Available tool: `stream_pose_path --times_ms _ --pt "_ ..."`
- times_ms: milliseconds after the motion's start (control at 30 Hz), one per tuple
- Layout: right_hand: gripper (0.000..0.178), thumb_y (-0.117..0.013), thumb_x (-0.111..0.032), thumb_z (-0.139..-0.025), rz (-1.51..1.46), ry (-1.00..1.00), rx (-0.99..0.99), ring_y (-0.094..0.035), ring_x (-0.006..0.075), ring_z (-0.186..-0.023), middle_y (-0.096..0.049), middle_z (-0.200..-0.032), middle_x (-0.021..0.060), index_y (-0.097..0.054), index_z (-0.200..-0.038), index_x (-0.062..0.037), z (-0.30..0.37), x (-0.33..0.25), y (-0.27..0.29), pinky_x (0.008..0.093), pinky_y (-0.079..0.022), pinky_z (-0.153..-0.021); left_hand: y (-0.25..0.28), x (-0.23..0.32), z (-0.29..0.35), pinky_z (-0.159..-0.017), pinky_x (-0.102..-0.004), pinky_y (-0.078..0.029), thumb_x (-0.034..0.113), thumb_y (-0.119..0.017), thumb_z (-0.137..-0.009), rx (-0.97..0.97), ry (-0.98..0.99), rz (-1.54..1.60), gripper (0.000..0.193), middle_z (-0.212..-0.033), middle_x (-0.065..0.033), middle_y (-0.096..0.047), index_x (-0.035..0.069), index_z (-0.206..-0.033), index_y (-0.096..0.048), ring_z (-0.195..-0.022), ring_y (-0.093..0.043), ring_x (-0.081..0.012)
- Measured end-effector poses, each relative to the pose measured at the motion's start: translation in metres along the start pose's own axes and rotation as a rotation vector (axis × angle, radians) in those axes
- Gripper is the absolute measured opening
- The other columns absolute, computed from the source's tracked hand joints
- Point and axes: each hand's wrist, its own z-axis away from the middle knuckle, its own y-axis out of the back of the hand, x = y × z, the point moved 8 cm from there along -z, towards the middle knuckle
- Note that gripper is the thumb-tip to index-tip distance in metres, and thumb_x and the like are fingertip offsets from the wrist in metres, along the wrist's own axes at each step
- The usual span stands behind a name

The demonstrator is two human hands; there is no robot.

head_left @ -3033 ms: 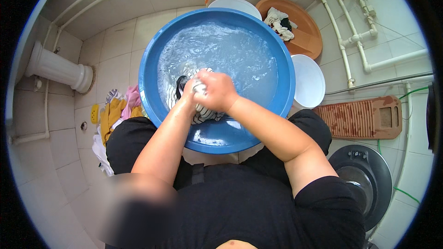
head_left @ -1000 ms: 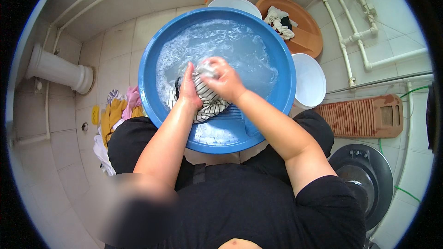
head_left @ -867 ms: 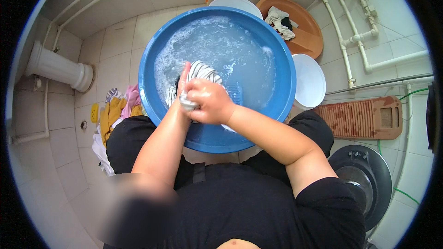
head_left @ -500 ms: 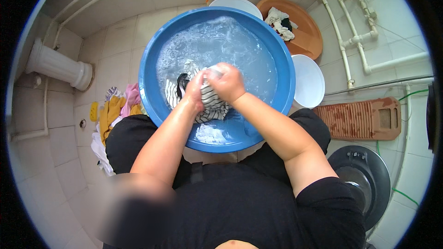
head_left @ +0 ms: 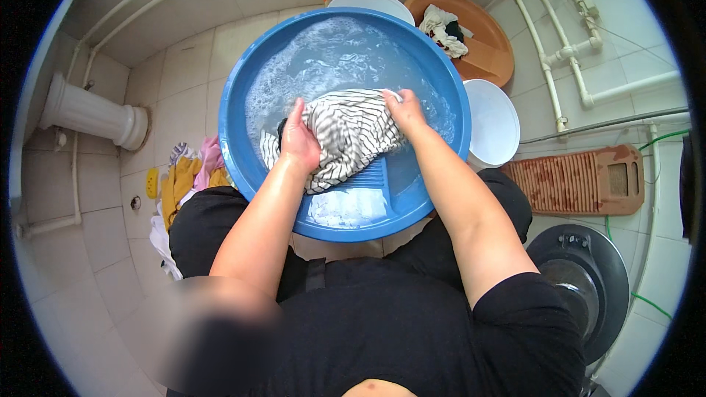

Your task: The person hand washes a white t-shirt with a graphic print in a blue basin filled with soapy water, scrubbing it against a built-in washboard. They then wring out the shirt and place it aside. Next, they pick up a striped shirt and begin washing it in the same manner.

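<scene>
A wet white garment with black stripes (head_left: 349,132) is spread out in the large blue washtub (head_left: 234,176), partly over soapy water and partly over the tub's ribbed scrubbing slope (head_left: 368,180). My right hand (head_left: 407,113) pinches its far right edge. At its left side is my left hand (head_left: 301,143), thumb pointing away from me and palm against the cloth; the other fingers are mostly hidden by the fabric. A dark piece of cloth shows just behind the left hand.
Coloured clothes (head_left: 180,184) lie left of the tub near a yellow object (head_left: 152,183). White basins (head_left: 491,121) and a brown basin (head_left: 494,59) with laundry stand behind and right. A brown washboard (head_left: 573,180) and a dark basin (head_left: 618,287) sit at right.
My hands were close together on the bunched striped garment. Now they are apart, the right hand having moved right, and the garment is spread between them, uncovering the ribbed slope.
</scene>
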Motion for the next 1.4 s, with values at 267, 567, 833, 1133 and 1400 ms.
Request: stream_pose_path --times_ms 267,567,833,1133,1400 --pt "0.058 -0.070 -0.034 -0.069 -0.308 0.194 -0.189 -0.057 0.0239 -0.090 -0.056 -0.106 0.0178 -0.050 -0.109 0.0028 -0.003 -0.021 -0.036 0.0310 -0.045 -0.081 0.001 0.005 -0.001 -0.101 -0.0396 -0.028 0.035 -0.067 -0.074 0.061 -0.233 -0.213 0.092 -0.136 -0.0176 -0.027 0.006 -0.137 -0.007 -0.122 -0.034 -0.0267" --pt "0.019 -0.067 -0.020 -0.062 -0.180 1.227 -0.162 -0.057 0.0242 -0.078 -0.055 -0.088 0.0081 -0.057 -0.072 -0.0083 0.195 -0.213 -0.018 0.0339 -0.047 -0.065 -0.020 0.002 0.029 -0.089 -0.0403 -0.042 0.047 -0.035 -0.086 -0.407 0.000 -0.075 0.052 -0.111 -0.0158 -0.052 0.008 -0.118 -0.045 -0.103 -0.052 -0.0269" --pt "0.024 -0.061 -0.032 -0.071 -0.090 0.568 0.257 -0.059 0.0283 -0.066 -0.060 -0.068 0.0120 -0.060 -0.064 -0.0087 0.089 -0.144 0.009 0.0359 -0.047 -0.060 -0.007 -0.023 0.014 -0.066 -0.0337 -0.049 0.034 -0.038 -0.087 0.079 0.153 -0.284 0.031 -0.091 -0.0067 -0.061 0.011 -0.098 -0.056 -0.077 -0.059 -0.0208" --pt "0.022 -0.061 -0.029 -0.069 -0.170 0.783 -0.009 -0.059 0.0305 -0.074 -0.060 -0.076 0.0112 -0.062 -0.071 -0.0076 0.114 -0.158 -0.018 0.0378 -0.048 -0.065 0.002 -0.010 0.009 -0.073 -0.0331 -0.047 0.041 -0.046 -0.085 0.269 0.006 -0.358 0.036 -0.088 -0.0066 -0.060 0.008 -0.094 -0.056 -0.081 -0.058 -0.0219" --pt "0.049 -0.055 -0.044 -0.078 -0.254 -0.072 0.105 -0.055 0.0334 -0.097 -0.056 -0.106 0.0229 -0.057 -0.096 0.0021 -0.008 0.000 0.018 0.0398 -0.043 -0.080 -0.014 0.061 0.008 -0.088 -0.0349 -0.040 0.021 -0.057 -0.081 -0.013 -0.507 -0.016 0.057 -0.116 -0.0148 -0.047 0.003 -0.128 -0.030 -0.102 -0.049 -0.0226"
